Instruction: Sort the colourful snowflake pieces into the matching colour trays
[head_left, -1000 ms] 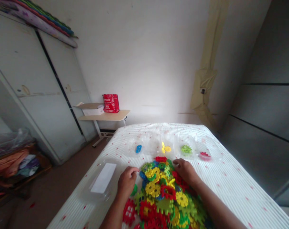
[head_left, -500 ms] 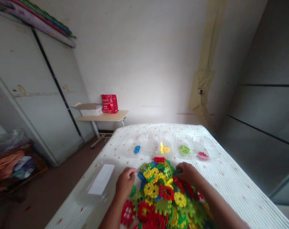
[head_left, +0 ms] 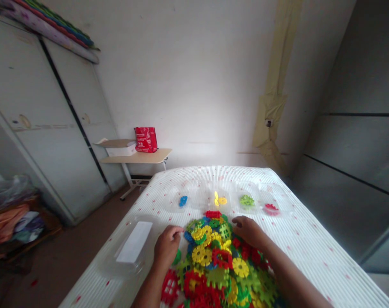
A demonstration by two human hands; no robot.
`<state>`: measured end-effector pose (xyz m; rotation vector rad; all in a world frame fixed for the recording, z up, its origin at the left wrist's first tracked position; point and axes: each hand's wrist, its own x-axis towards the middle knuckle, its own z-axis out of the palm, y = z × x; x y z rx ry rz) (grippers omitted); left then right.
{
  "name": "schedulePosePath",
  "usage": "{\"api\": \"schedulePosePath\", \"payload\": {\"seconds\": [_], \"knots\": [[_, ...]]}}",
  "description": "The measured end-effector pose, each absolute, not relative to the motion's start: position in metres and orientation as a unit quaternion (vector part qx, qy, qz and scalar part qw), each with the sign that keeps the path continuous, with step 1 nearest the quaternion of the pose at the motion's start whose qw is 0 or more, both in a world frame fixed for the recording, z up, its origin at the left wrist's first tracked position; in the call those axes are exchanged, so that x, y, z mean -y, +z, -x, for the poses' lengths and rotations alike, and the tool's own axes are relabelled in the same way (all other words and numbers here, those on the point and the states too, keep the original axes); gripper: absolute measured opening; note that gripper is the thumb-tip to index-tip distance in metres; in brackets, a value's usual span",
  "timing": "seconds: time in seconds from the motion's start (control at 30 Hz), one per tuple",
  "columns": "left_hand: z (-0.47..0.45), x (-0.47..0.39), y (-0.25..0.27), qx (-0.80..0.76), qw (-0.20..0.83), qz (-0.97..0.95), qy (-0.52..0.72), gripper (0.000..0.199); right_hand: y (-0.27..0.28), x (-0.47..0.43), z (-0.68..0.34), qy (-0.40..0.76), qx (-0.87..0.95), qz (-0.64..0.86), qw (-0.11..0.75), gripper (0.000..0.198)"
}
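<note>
A heap of plastic building pieces (head_left: 213, 269) in red, yellow, green and blue lies on the table in front of me. My left hand (head_left: 167, 244) is at the heap's left edge, thumb and fingers drawn together beside some blue pieces. Whatever its fingertips may hold is too small to tell. At the heap's upper right edge is my right hand (head_left: 248, 230), its fingers curled downward next to a green square piece (head_left: 225, 231). What lies under those fingers is hidden.
Clear plastic trays stand in a row behind the heap, with a blue piece (head_left: 183, 201), yellow pieces (head_left: 222, 200), a green piece (head_left: 246, 200) and a red piece (head_left: 271, 208). Leftward lies a clear container (head_left: 125, 267) with a white sheet (head_left: 135, 241). A red bag (head_left: 146, 140) stands on a side table.
The whole view has shifted slightly. My right hand has changed its pose a little at the heap's edge; my left hand has stayed almost still.
</note>
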<state>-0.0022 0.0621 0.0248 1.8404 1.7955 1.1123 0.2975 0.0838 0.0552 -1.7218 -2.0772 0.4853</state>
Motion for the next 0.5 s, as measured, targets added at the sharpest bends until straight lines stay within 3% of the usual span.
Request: {"api": "schedulePosePath", "payload": {"seconds": [0.23,0.5], "knots": [[0.002,-0.062,0.023,-0.627,0.162,-0.653,0.394,0.023,0.056,-0.083,-0.285,0.146,0.75,0.623,0.168,0.023],[0.001,-0.061,0.027,-0.636,0.165,-0.648,0.386,0.022,0.06,-0.088,-0.289,0.221,0.688,0.618,0.309,0.005]]}}
